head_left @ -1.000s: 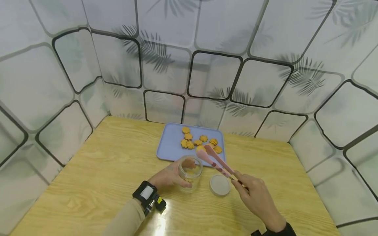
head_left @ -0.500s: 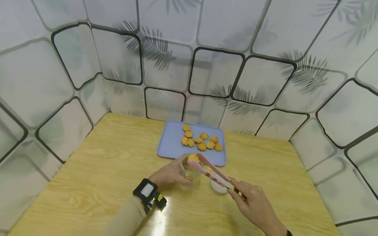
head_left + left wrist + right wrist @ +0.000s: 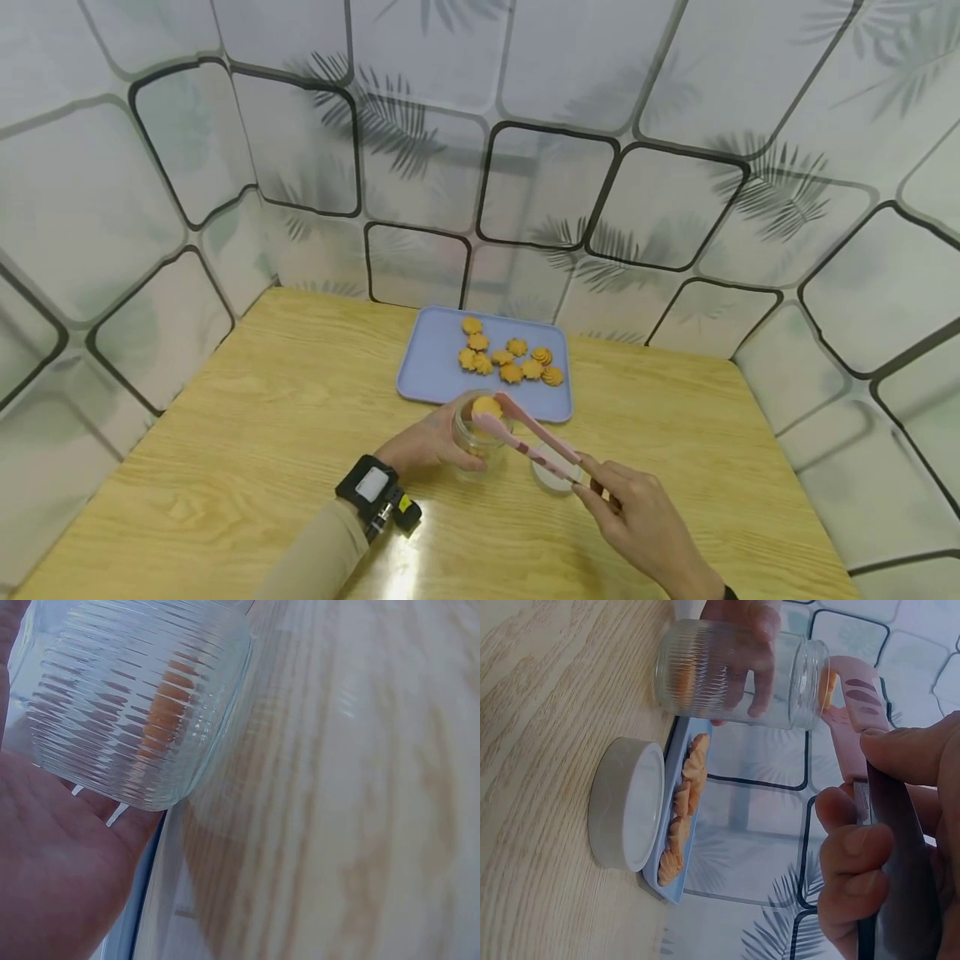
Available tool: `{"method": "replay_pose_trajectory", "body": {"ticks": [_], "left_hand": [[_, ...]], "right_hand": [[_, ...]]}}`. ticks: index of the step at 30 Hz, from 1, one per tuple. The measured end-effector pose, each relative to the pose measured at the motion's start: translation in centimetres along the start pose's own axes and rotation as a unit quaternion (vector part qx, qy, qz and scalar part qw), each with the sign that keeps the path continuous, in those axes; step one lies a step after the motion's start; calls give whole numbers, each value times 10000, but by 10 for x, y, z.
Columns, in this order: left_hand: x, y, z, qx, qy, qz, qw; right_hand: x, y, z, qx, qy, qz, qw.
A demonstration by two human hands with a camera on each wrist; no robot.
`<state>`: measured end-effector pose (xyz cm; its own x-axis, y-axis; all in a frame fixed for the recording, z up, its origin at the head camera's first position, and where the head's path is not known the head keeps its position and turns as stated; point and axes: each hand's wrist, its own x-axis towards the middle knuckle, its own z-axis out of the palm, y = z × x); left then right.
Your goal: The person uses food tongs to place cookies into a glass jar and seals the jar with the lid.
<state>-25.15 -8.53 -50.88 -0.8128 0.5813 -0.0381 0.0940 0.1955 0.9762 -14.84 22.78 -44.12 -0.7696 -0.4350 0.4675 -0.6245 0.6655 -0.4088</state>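
Observation:
My left hand (image 3: 431, 442) grips a ribbed clear glass jar (image 3: 739, 673) that stands upright on the table. An orange-brown cookie (image 3: 166, 709) lies at the jar's bottom. In my right hand (image 3: 637, 512) I hold pink-tipped tongs (image 3: 532, 442) with dark handles, fingers and thumb curled round them. Between the tong tips is a golden cookie (image 3: 487, 407), right at the jar's open mouth. Beyond the jar, a blue tray (image 3: 435, 358) carries several flower-shaped cookies (image 3: 512, 372).
A round white lid (image 3: 626, 802) lies on the wooden table (image 3: 247, 433), right of the jar and partly under the tongs in the head view. Patterned curtain walls (image 3: 420, 192) enclose the table at the back and sides.
The tongs have come from over the tray's front to the jar's mouth, bringing a cookie, and then dipped slightly lower. My left hand and the jar stay in place.

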Motion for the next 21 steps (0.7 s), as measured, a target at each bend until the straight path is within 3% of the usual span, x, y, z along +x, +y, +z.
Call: {"method": "replay_pose_trajectory", "body": {"ticks": [15,21], "left_hand": [[2,1,-1,-41,-167,363,9992],[3,0,-1,-77,-200,343,9992]], "right_hand": [[1,0,1,-2,-2,-10,10000],[0,4,5,22,105,-62,9999]]}}
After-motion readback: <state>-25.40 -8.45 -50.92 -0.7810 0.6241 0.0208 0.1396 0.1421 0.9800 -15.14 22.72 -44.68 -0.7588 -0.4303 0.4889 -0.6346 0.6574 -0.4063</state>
